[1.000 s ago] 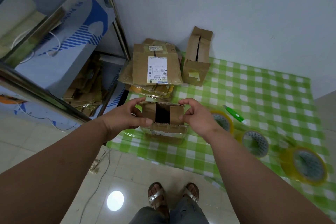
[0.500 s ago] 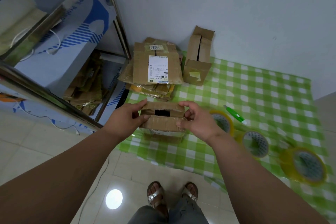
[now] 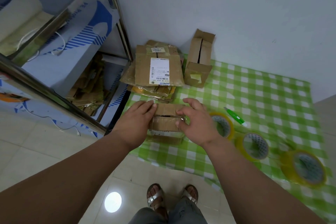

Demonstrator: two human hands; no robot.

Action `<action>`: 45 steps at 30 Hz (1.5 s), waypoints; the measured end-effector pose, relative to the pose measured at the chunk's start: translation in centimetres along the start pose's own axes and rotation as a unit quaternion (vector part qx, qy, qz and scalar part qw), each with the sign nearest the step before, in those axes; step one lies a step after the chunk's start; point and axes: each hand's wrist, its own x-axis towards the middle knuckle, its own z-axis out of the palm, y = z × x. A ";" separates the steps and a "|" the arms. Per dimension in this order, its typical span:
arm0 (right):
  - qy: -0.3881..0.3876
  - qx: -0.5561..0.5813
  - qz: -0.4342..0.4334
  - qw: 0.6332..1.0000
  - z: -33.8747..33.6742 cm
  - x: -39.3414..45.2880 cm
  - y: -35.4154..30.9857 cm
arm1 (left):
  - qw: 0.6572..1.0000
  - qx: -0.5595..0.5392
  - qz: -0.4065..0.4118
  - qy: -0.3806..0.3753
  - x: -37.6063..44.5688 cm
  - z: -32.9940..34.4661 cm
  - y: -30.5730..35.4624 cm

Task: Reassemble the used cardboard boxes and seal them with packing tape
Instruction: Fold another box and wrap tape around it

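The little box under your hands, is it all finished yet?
Not yet. The small box has its flaps folded down, with a thin gap between them. The left hand presses flat on top while the right hand hovers. No fresh tape shows, and the tape rolls lie unused beside it.

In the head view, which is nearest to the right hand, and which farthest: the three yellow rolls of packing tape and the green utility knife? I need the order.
1. The yellow tape roll right beside the right hand.
2. The green utility knife and the middle yellow tape roll, farther right: too close to call.
3. The outermost yellow tape roll, near the checked cloth's front right edge.
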 end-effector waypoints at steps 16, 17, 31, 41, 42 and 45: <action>-0.085 -0.241 -0.071 0.964 2.1 -1.8 -1.2 | 0.998 0.002 -0.028 -0.056 -0.6 0.8 1.3; -0.091 -0.238 -0.073 0.964 2.0 -1.7 -1.3 | 0.998 -0.022 -0.032 -0.054 -0.6 0.8 1.5; -0.144 -0.262 -0.056 0.953 0.6 -0.1 -1.5 | 0.996 -0.033 -0.011 -0.079 0.0 0.8 1.4; -0.020 -0.181 -0.054 0.982 0.7 -1.0 -1.0 | 0.981 -0.194 -0.024 -0.013 1.4 -1.2 1.4; -0.011 -0.171 -0.046 0.984 0.6 -1.2 -0.8 | 0.979 -0.202 -0.032 -0.017 1.8 -1.5 1.6; 0.002 -0.168 -0.018 0.986 0.5 -1.8 0.0 | 0.983 -0.178 -0.020 -0.045 3.0 -1.9 2.3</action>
